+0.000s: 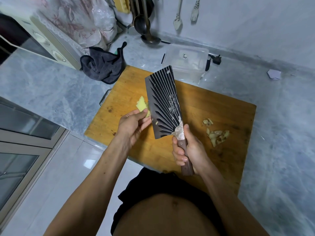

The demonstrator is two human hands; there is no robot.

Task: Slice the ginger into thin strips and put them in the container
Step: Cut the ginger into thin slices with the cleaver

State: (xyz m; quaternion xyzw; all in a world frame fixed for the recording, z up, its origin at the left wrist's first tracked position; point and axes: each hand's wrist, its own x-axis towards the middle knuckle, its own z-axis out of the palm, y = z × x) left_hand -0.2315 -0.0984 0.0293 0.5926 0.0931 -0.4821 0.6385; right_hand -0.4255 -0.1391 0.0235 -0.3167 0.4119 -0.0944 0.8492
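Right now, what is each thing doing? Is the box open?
ginger: peeled, held in left hand.
cleaver: raised off the board, gripped by right hand.
container: open, looks empty.
ginger scraps: piled on cutting board.
towel: crumpled.

We see both bare forearms reaching forward from the bottom of the view, the left one angled inward from the lower left and the right one from the lower right. Our left hand (132, 126) is raised with its fingers curled, pinching a piece of ginger (142, 106). Our right hand (188, 150) is wrapped around the handle of the cleaver (163, 101), thumb up near the bolster, holding the blade tilted up and away.
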